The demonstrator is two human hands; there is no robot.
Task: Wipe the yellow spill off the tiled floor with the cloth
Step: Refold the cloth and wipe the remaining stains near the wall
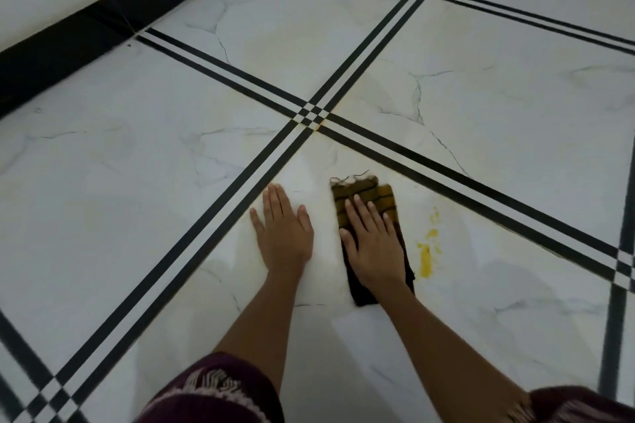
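A dark brown cloth with yellow stripes (pixel 385 197) lies flat on the white tiled floor (pixel 481 148). My right hand (pixel 372 244) presses down on it with fingers spread, palm flat. A yellow spill (pixel 426 257) streaks the tile just right of the cloth, apart from its edge. A faint yellow trace sits at the black line crossing (pixel 318 127) farther away. My left hand (pixel 283 228) rests flat on the bare tile to the left of the cloth, holding nothing.
Black double lines (pixel 220 203) cross the marble-look tiles. A black skirting (pixel 68 41) runs along the wall at the far left. Maroon sleeves (pixel 213 391) show at the bottom edge.
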